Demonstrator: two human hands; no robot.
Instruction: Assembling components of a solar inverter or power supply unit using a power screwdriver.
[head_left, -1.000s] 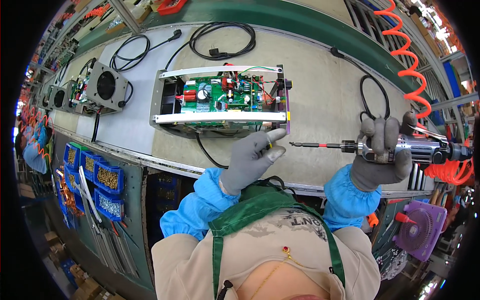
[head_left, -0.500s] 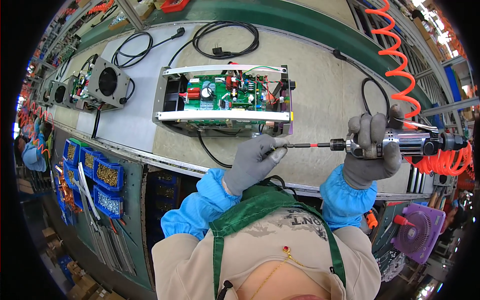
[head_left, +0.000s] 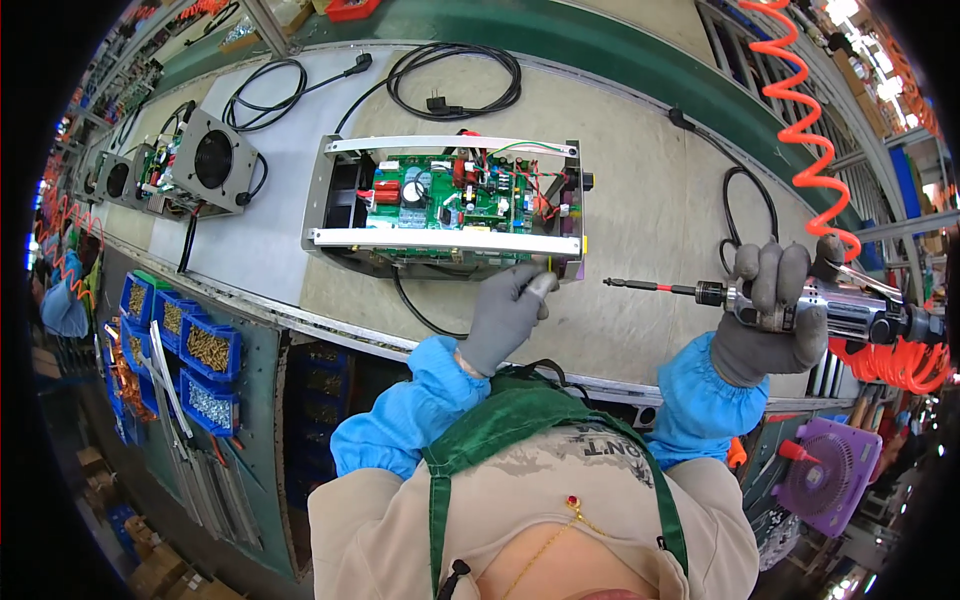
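Observation:
My right hand (head_left: 770,325), in a grey glove, grips a silver air screwdriver (head_left: 850,308) held level, its long bit (head_left: 650,287) pointing left over the bench. Nothing shows on the bit's tip. My left hand (head_left: 505,315), gloved too, is closed with thumb and forefinger together by the near right corner of an open metal chassis (head_left: 440,239). Whatever those fingers pinch is hidden or too small to name. Inside the chassis lies a green circuit board (head_left: 440,210) with red and black parts and wires.
Black power cords (head_left: 510,90) lie behind the chassis and at the right. Similar units with fans (head_left: 213,157) stand at the left. Blue bins (head_left: 210,350) of screws sit at the front left. An orange coiled hose (head_left: 800,130) hangs at the right, above a purple fan (head_left: 830,475).
The bit and my left fingers have come apart. The screwdriver has moved right with my right hand, while my left hand has shifted slightly up toward the chassis corner.

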